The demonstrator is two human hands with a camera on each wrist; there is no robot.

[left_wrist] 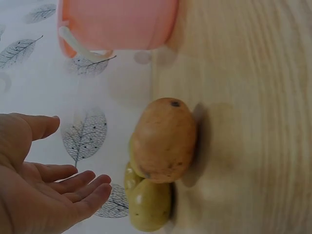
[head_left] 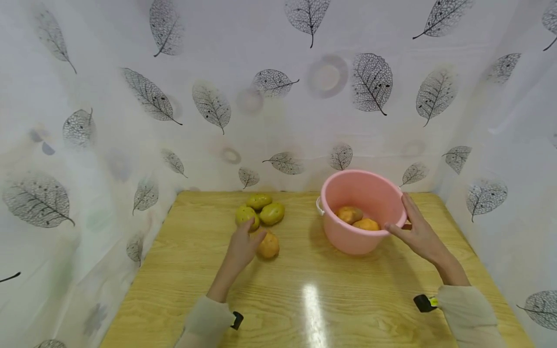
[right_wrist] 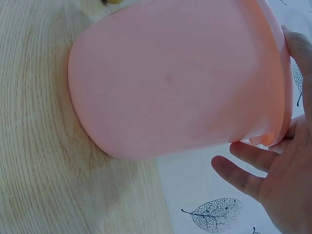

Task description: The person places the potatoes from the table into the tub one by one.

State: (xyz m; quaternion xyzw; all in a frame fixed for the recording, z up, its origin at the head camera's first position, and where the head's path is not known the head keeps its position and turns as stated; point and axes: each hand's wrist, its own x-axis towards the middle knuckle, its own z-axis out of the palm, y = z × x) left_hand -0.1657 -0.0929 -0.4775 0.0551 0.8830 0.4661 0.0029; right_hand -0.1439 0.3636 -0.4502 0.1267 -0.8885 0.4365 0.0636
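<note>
Now reaching with the left hand (head_left: 242, 246), fingers spread wide and holding nothing, just beside the brown potato (head_left: 268, 245) lying on the tabletop (head_left: 313, 295) near three greenish potatoes (head_left: 261, 210). Steadying the pink bucket (head_left: 363, 210) farther right, right hand (head_left: 418, 233) with straight fingers touching its rim, two potatoes (head_left: 358, 218) sitting inside. Possibly risking a rolling potato on the glossy wood, or a tipping bucket if pushed. Working inside white leaf-print curtains (head_left: 278, 96).
</note>
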